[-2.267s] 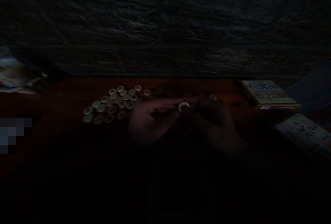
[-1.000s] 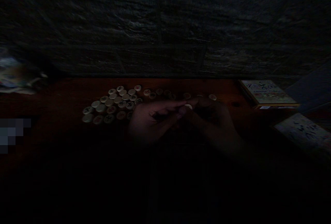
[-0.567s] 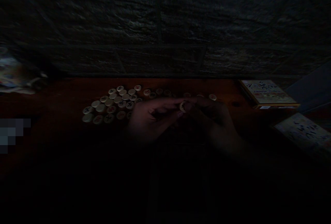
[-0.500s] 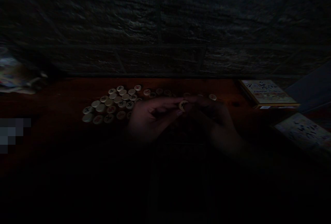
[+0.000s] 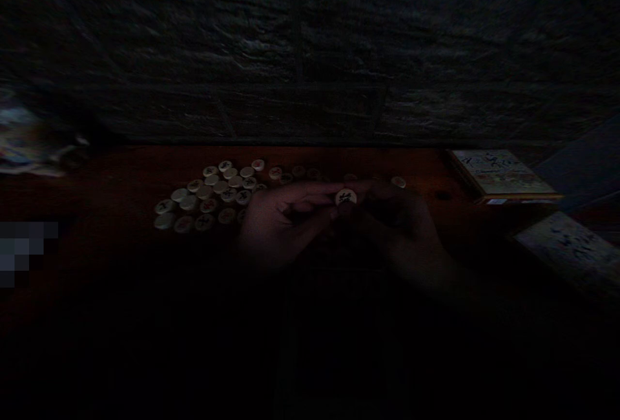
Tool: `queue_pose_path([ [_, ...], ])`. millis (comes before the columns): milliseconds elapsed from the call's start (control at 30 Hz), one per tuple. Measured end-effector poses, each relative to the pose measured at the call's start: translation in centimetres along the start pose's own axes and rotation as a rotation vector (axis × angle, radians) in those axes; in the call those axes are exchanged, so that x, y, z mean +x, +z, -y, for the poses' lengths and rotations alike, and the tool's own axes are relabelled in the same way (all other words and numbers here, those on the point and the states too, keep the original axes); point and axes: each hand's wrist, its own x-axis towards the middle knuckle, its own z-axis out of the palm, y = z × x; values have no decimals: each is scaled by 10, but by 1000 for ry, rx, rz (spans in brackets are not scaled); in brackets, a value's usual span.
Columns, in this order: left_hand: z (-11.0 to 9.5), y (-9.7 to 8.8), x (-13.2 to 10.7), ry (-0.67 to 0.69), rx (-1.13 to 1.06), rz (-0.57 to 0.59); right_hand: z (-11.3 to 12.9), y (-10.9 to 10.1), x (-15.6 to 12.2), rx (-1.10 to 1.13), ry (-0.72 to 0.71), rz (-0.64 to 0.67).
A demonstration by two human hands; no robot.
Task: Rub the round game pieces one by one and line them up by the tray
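Note:
Between the fingertips of both hands is a round Chinese chess piece (image 5: pixel 345 198), its pale face with a dark character turned towards me. My left hand (image 5: pixel 281 223) pinches it from the left with thumb and fingers. From the right, my right hand (image 5: pixel 404 226) grips it too, though its fingers are in deep shadow. Several more Chinese chess pieces (image 5: pixel 220 186) lie to the left of my hands, some showing characters and some plain. Others, such as a single chess piece (image 5: pixel 398 182), lie behind my hands, partly covered by them.
A flat printed box (image 5: pixel 501 173) lies on the dark reddish wooden table (image 5: pixel 130 174) at the right, with a similar printed box or lid (image 5: pixel 571 245) nearer me. A stone-textured wall (image 5: pixel 290 52) rises behind. At the far left is a pale, multicoloured object (image 5: pixel 29 139).
The chess piece between my fingertips has turned so that its marked face shows more fully. Both hands have stayed in nearly the same place.

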Motion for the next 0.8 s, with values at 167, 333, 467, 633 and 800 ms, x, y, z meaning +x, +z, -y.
queue_pose_path([
  [167,-9,3,0,-46,1,-2,2,1,0,-22,-3,-16],
  [333,-6,2,1,-39,-7,-25,0,3,-2,-101,3,-128],
  [467,-1,-2,3,-32,18,-40,-1,3,-3,-30,26,-134],
  [633,-3,-2,4,-36,-20,-34,1,2,-1,-42,18,-92],
  [800,-5,-1,4,-62,23,-54,0,1,1,-97,-28,-132],
])
